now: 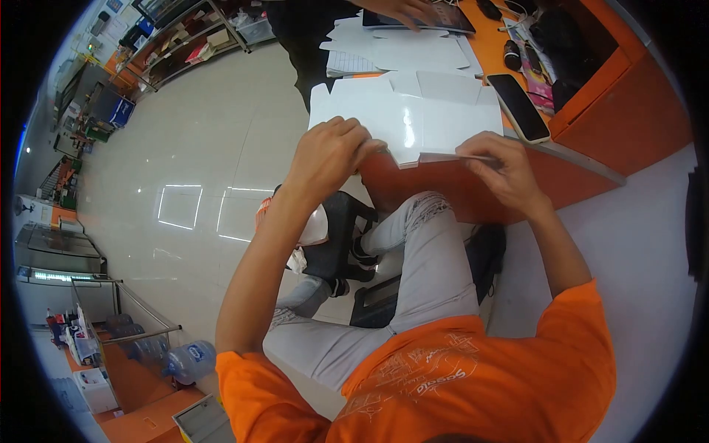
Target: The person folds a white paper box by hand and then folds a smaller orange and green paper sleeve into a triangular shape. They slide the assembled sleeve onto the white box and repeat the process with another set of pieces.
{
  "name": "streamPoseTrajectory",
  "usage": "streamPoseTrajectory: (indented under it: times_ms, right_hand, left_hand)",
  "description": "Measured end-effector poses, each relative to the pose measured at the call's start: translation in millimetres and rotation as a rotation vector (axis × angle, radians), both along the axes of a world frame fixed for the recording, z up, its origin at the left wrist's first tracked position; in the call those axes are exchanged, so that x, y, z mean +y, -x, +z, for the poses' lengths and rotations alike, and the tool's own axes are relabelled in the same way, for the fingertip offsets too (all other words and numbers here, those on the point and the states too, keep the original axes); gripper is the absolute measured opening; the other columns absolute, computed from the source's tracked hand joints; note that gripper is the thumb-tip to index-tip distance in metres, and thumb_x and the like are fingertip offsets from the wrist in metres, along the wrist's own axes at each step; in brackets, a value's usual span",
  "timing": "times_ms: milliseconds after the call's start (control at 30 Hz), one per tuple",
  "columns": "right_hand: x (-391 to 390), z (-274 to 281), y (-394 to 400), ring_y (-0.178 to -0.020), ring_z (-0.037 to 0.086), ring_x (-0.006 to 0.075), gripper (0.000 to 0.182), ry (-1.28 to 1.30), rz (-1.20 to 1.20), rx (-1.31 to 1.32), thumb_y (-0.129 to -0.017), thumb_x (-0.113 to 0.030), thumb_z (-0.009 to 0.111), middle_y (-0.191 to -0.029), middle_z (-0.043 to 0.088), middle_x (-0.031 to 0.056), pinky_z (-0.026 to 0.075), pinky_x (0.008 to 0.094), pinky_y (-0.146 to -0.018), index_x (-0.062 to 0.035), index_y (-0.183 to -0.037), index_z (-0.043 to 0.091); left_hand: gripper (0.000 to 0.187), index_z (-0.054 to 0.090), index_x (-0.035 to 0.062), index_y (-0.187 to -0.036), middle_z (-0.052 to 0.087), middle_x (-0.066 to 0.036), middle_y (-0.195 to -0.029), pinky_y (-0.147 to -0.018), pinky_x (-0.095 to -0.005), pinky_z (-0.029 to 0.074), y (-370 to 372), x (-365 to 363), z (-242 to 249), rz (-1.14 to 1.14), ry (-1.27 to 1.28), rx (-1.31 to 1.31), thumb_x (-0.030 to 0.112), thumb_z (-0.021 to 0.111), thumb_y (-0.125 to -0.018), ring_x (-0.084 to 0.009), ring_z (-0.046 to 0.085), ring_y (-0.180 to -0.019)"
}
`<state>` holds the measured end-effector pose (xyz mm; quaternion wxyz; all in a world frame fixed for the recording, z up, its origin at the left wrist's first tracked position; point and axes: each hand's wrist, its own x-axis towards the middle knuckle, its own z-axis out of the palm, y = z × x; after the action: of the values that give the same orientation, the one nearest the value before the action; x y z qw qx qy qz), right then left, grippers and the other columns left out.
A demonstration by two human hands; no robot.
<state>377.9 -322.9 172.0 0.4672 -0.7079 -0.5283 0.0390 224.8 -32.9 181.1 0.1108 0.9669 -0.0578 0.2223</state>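
A white glossy card sheet (443, 118) with cut tabs and fold lines lies on the orange desk, its near edge over the desk's front. My left hand (336, 155) is closed at the sheet's near left edge, fingers pinched on it. At the near right edge, my right hand (498, 168) pinches a narrow folded strip of the sheet between thumb and fingers. Behind it lie more white cut sheets (413, 53) and a lined paper (347, 63). A phone (519, 108) rests just right of the sheet.
Another person's hand (402, 10) is over a dark tablet (458, 18) at the far side. An open orange compartment (620, 81) with cables and a black bag stands right. A black stool (332, 229) stands below the desk; water bottles (190, 362) are at lower left.
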Motion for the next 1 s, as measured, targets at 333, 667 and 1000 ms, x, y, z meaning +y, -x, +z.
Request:
streamPoseTrajectory:
  times_ms: [333, 667, 1000]
  right_hand:
    - [5.8, 5.6, -13.8, -0.09, 0.069, 0.018, 0.009, 0.141, 0.007, 0.166, -0.097, -0.009, 0.072, -0.095, 0.074, 0.0085, 0.056, 0.0294, -0.082, -0.0013, -0.102, 0.075]
    - [14.4, 26.0, -31.8, -0.084, 0.065, 0.0147, 0.02, 0.34, 0.001, 0.301, -0.096, -0.021, 0.077, -0.089, 0.073, 0.0071, 0.051, 0.0303, -0.077, -0.002, -0.102, 0.077]
    - [14.7, 23.3, -38.8, -0.083, 0.066, 0.0151, 0.018, 0.285, 0.076, 0.249, -0.095, -0.019, 0.076, -0.089, 0.072, 0.0068, 0.052, 0.028, -0.077, -0.0023, -0.102, 0.076]
  left_hand:
    - [0.046, 0.076, 0.0079, -0.091, 0.068, -0.015, -0.066, -0.061, -0.05, 0.051, -54.2, 14.4, -2.2, 0.106, -0.232, 0.178, 0.037, 0.046, -0.11, -0.0385, 0.066, -0.061]
    - [0.048, 0.051, 0.003, -0.14, 0.051, -0.022, -0.149, -0.113, -0.0505, 0.038, -76.5, 25.5, -14.8, 0.091, -0.146, 0.037, 0.037, 0.045, -0.106, -0.0387, 0.049, -0.137]
    - [0.079, 0.037, 0.0026, -0.154, 0.039, -0.026, -0.158, -0.123, -0.0565, 0.022, -85.7, 27.8, -3.9, 0.145, -0.051, 0.005, 0.055, 0.056, -0.098, -0.0451, 0.034, -0.147]
